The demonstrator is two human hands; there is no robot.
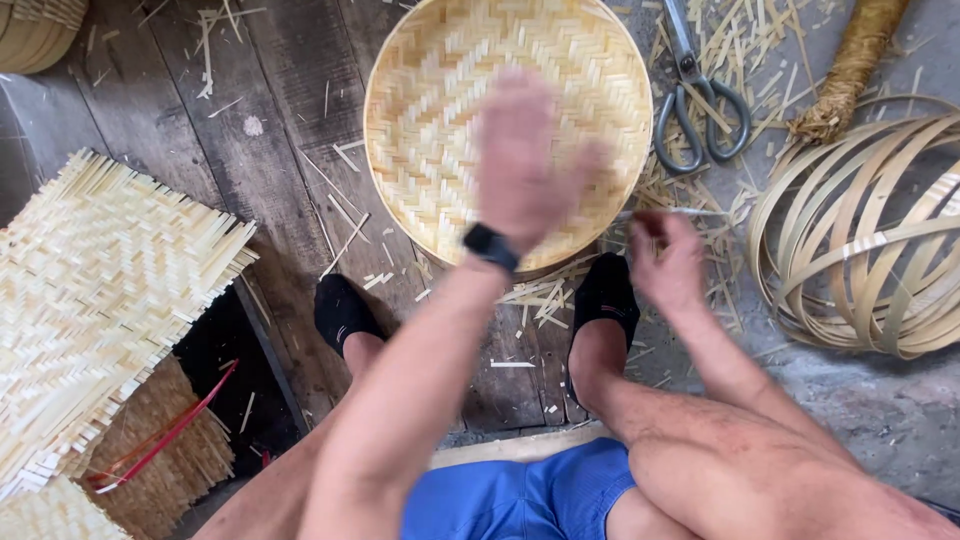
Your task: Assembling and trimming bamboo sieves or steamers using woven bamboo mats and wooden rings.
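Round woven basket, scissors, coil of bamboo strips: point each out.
round woven basket point(430, 110), head view, bare woven bottom left of the hand
scissors point(700, 110), head view, the handle loops
coil of bamboo strips point(860, 240), head view, its overlapping bands

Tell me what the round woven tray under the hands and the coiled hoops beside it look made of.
Round woven tray: pale, matte flat strips in a herringbone weave, probably split bamboo. Coiled hoops: long, thin, bent yellowish-green strips, likely bamboo too. Grey scissors: dull metal.

Scissors point(700, 95) lie above my feet, coiled bamboo strips point(860, 230) to my right, woven mats point(100, 290) left.
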